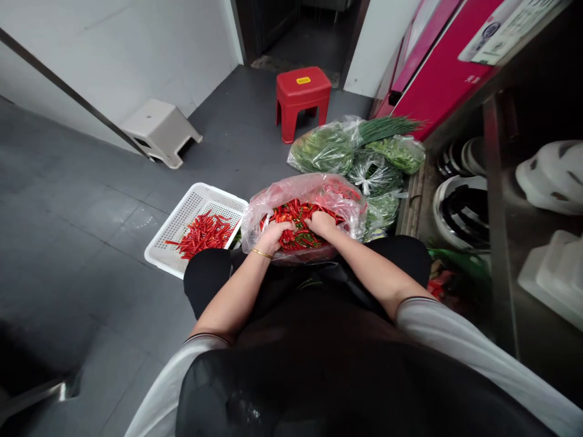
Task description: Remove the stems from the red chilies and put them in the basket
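A clear plastic bag (273, 197) full of red chillies (298, 212) rests on my lap. Both hands are inside it. My left hand (274, 235), with a thin gold bracelet on the wrist, is curled into the pile of chillies. My right hand (322, 223) is beside it, fingers closed on the chillies too. To the left on the floor stands a white perforated basket (182, 220) holding a heap of loose red chillies (203, 233).
Clear bags of green vegetables (325, 149) lie on the floor behind the chilli bag. A red stool (302, 97) and a grey stool (159, 128) stand farther back. A metal shelf (496, 200) with white dishes is at the right, by a pink cabinet (437, 79).
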A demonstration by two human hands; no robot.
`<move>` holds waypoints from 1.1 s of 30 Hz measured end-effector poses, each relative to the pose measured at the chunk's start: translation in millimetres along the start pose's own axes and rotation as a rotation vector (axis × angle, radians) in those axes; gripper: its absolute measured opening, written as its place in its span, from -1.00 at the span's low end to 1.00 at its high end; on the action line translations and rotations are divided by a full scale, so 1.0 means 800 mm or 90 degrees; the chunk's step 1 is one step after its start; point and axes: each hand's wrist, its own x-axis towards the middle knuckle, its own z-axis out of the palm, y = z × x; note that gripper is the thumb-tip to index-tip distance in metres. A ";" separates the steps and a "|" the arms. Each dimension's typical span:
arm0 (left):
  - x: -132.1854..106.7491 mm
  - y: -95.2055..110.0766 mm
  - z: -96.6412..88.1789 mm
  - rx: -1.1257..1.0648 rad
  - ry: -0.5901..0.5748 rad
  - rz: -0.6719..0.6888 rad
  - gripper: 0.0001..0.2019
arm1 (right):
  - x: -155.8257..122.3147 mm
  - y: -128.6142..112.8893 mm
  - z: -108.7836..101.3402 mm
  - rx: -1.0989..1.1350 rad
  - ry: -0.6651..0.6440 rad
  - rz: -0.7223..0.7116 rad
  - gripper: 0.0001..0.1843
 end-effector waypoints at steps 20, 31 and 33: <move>-0.018 0.001 0.021 0.216 -0.055 0.270 -0.78 | -0.058 0.020 0.005 0.241 -0.204 -0.136 -0.54; 0.004 -0.007 0.002 0.029 0.069 0.024 -0.76 | -0.030 0.021 0.006 -0.167 0.034 -0.211 -0.62; 0.003 -0.007 0.004 0.027 0.057 0.003 -0.80 | -0.035 0.030 0.003 -0.147 0.075 -0.188 -0.61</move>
